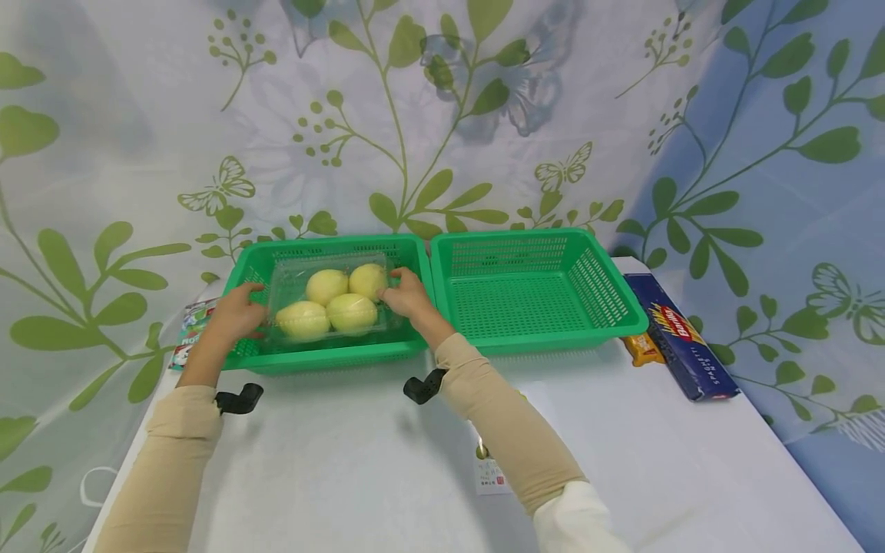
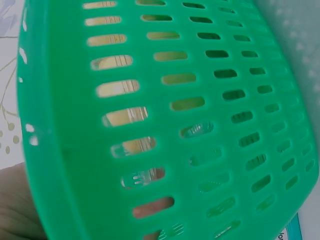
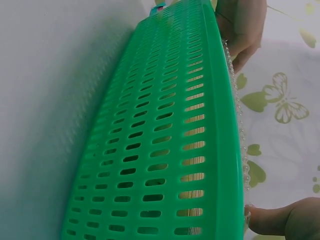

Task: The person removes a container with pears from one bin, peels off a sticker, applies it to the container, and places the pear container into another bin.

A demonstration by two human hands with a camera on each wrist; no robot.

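Note:
A clear plastic box (image 1: 325, 265) of pale yellow fruits (image 1: 327, 287) sits inside the left green basket (image 1: 332, 357), its top close to the rim level. My left hand (image 1: 238, 313) grips the left end of the box, and part of that hand shows through the basket slots in the left wrist view. At the opposite end, my right hand (image 1: 408, 296) holds the box by its right edge. In the right wrist view the right thumb (image 3: 272, 218) touches the clear edge just above the basket rim. The basket wall hides the lower box there.
A second green basket (image 1: 532, 303) adjoins on the right. Beyond it lie a blue spaghetti box (image 1: 681, 338) and a small orange packet (image 1: 643, 349). A colourful package (image 1: 192, 330) pokes out at the left. A printed card (image 1: 491, 475) lies partly under my right forearm.

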